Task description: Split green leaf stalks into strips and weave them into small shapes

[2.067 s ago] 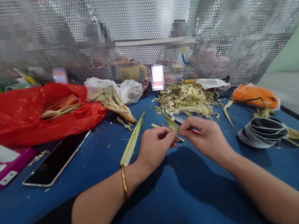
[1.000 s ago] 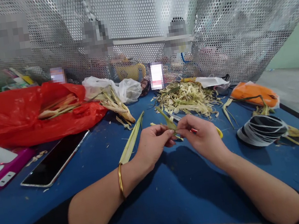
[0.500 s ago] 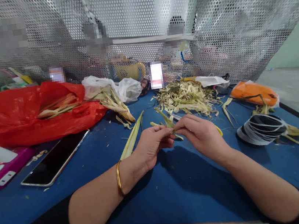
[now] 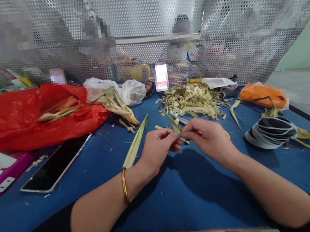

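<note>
Above the blue table, my left hand pinches a thin green strip of husk between thumb and fingers. My right hand meets it fingertip to fingertip, closed on the same strip, whose held end is mostly hidden. A small red bit shows by the right fingers; I cannot make out what it is. Beyond that hand lies a narrow metal blade, with a yellow edge peeking out behind the knuckles. One long pale husk leaf rests beside my left wrist.
A heap of shredded husks is at the back, near a husk bundle. Leftward are a red plastic bag, a phone and a purple power strip. A wound spool and orange packet stand right. Perforated metal panels face me.
Both hands stay together at the husk strip, with only slight finger shifts. The right hand has turned a little, and the red bit by its fingers now shows.
</note>
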Motion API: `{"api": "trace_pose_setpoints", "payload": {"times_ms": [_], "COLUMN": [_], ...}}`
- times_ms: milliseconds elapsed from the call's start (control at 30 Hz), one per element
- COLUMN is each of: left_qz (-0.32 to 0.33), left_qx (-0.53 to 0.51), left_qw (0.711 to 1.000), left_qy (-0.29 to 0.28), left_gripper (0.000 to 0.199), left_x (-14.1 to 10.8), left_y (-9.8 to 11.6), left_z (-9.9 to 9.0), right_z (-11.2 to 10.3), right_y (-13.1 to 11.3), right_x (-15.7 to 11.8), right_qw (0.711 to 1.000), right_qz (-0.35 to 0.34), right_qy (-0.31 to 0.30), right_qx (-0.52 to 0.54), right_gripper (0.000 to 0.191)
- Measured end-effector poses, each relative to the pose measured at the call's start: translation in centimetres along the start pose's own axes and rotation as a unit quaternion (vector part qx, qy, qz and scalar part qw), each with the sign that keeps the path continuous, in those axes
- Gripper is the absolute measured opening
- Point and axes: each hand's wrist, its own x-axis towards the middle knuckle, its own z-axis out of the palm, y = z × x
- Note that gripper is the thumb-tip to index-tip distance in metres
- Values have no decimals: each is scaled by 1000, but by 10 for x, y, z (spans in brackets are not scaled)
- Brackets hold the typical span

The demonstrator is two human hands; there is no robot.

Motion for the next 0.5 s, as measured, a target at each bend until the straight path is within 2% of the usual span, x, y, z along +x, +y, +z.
{"api": "trace_pose_setpoints", "payload": {"times_ms": [167, 367, 500], "left_qz": [17, 16, 16], "left_qx": [25, 35, 30], "left_qw": [1000, 999, 999], "left_qy": [2, 11, 6], "left_gripper": [18, 13, 11], "left_x": [-1, -2, 0], "left_y": [1, 3, 0], "left_z": [1, 2, 1], "right_z": [-1, 2, 8], "right_y": [-2, 0, 7], "right_x": [0, -1, -1], "right_qw": [999, 998, 994], "right_qz": [40, 53, 81], "right_qy": [8, 16, 11], "right_qx": [7, 22, 77], "right_gripper": [12, 12, 6]}}
